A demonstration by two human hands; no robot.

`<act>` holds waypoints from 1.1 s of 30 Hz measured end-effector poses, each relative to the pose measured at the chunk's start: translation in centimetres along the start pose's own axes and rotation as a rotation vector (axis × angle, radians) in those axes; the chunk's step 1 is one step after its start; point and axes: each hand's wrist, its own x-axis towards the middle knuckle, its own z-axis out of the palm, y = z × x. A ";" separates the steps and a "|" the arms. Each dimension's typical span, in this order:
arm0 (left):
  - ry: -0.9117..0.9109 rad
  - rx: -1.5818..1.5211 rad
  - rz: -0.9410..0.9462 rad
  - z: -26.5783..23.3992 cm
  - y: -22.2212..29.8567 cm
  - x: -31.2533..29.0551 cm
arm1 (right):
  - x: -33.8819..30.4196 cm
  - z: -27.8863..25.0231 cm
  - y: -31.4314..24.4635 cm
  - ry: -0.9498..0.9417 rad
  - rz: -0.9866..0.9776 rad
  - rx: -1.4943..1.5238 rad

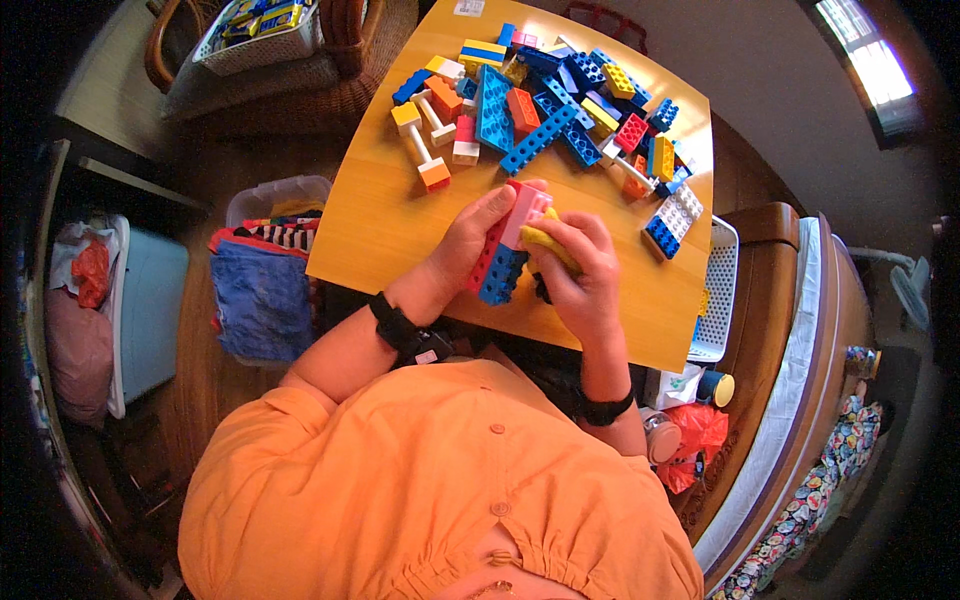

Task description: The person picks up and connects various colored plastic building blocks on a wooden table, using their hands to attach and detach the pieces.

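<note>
My left hand (468, 235) is wrapped round a joined stack of toy building bricks (497, 262), held tilted above the table's near edge. Pink and red bricks form its upper part, and a blue one sits at the lower end. Pinched in the fingers of my right hand (580, 265) is a yellow piece (545, 245), pressed against the side of the stack; its exact shape is partly covered by the fingers. Beyond my hands lies a loose heap of toy bricks (540, 138) in blue, yellow, red, orange and white.
The wooden table (385, 215) carries the heap on its far half. A white-and-blue brick block (673, 221) lies near the right edge. White perforated basket (718, 300) stands right of the table; a plastic bin (262, 285) with folded cloths is at left. A wicker chair (290, 85) stands far left.
</note>
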 end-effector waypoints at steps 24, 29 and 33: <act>0.141 0.002 0.059 -1.8 -1.0 1.1 | -2.4 2.5 0.5 0.110 0.014 0.075; 0.116 0.007 0.080 -1.7 -0.9 1.4 | -3.4 2.8 2.0 0.064 -0.003 0.072; 0.117 -0.006 0.072 -2.6 -1.0 1.6 | -3.4 2.0 2.6 0.187 0.113 0.061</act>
